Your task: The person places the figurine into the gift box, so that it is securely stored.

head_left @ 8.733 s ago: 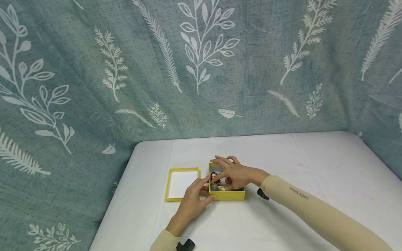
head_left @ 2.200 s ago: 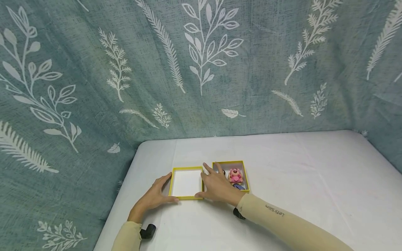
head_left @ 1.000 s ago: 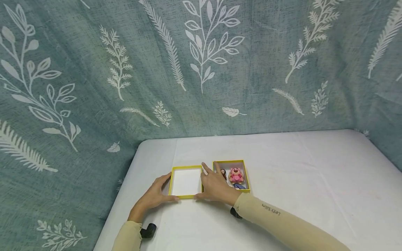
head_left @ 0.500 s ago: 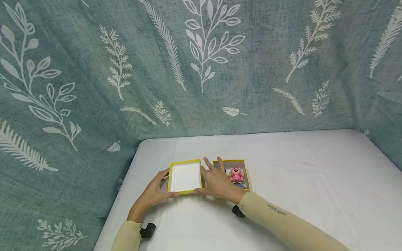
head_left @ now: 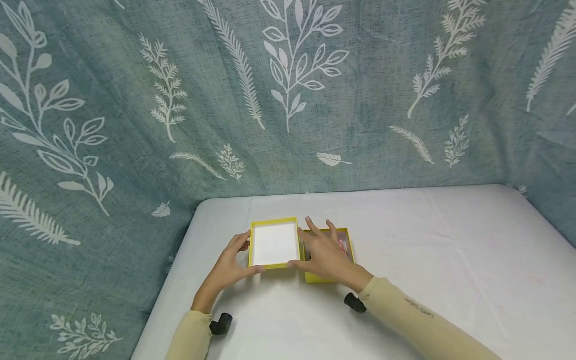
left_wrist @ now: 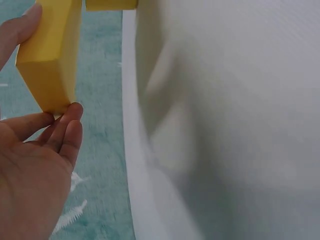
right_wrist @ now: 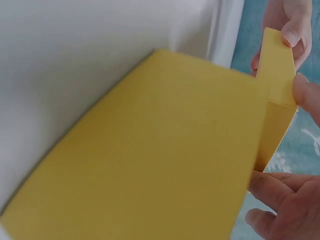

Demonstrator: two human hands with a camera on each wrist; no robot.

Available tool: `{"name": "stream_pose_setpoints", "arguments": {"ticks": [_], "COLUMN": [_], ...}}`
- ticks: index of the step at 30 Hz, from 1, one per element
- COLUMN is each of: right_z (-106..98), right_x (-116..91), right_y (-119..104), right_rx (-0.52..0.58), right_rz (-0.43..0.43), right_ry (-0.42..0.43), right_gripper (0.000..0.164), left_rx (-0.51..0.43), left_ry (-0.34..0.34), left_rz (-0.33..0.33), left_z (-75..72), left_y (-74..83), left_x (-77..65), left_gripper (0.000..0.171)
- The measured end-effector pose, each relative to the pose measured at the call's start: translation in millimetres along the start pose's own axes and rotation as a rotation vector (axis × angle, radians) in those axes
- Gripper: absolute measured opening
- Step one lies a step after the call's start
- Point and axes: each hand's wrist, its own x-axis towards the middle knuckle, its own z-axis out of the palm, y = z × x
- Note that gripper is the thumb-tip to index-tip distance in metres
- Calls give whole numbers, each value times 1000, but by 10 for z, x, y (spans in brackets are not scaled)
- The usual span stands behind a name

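A shallow yellow box lid point(head_left: 274, 244), white inside, is held up off the table with its hollow side toward the head camera. My left hand point(head_left: 229, 262) grips its left edge, thumb at the near corner and fingers at the far side, as the left wrist view also shows. On the opposite edge, my right hand point(head_left: 328, 255) holds the lid between thumb and fingers, with two fingers raised. Under and behind that hand stands the yellow box point(head_left: 320, 279), uncovered. Part of a pink toy figure point(head_left: 344, 247) shows inside; the rest of the contents is hidden.
A white cloth point(head_left: 427, 260) covers the table. Green curtains point(head_left: 360, 100) with white leaf prints hang behind and to the left. A black wrist camera point(head_left: 221, 324) sits by the left sleeve and another device point(head_left: 355, 303) by the right one.
Earlier my hands were in and at the box, then moved to the lid on the table. Both have since raised the lid and carried it rightward, toward the box.
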Motion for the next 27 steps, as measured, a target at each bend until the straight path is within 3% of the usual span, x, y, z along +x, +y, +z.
{"name": "stream_pose_setpoints", "arguments": {"ticks": [17, 27], "right_z": [-332, -428], "right_x": [-309, -456], "right_y": [358, 557], "right_rx": [157, 357], "right_rz": [42, 103], "right_ry": [85, 135], "right_gripper": [86, 73], "left_rx": [-45, -89], "left_ry": [-36, -29], "left_rz": [93, 69], "left_z": [328, 519], "left_y": [391, 586], "left_x": [303, 414], "left_gripper": [94, 97]}}
